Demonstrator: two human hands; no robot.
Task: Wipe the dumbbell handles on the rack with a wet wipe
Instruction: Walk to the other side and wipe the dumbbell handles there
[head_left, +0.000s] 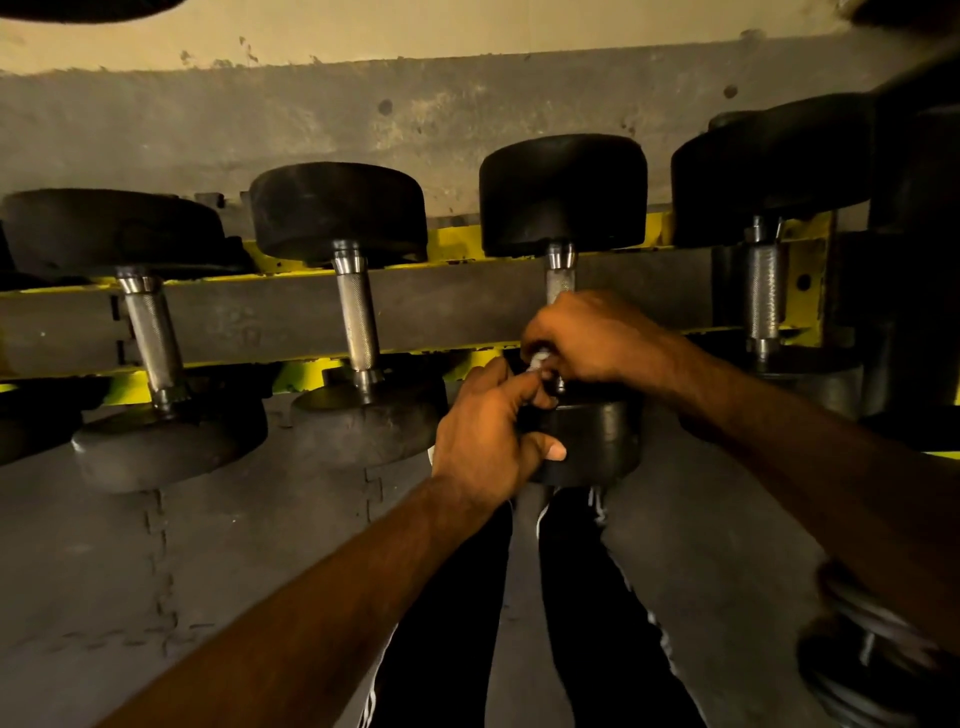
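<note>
Several black dumbbells lie across a yellow rack (467, 241). My right hand (597, 338) is curled round the knurled steel handle (560, 283) of the third dumbbell, and a bit of pale wet wipe (537, 361) shows under its fingers. My left hand (488, 436) grips that dumbbell's near black head (597, 441), thumb on its side and fingertips up by the wipe. Most of this handle is hidden by my hands. To the left, the handles of two more dumbbells (358, 322) (153, 335) are bare, and another bare handle (762, 291) is to the right.
A stained grey wall (363, 119) runs behind the rack. Grey interlocking floor mats (156, 545) lie below. My dark trouser legs (571, 597) stand under the hands. A blurred stack of plates (872, 665) is at the lower right.
</note>
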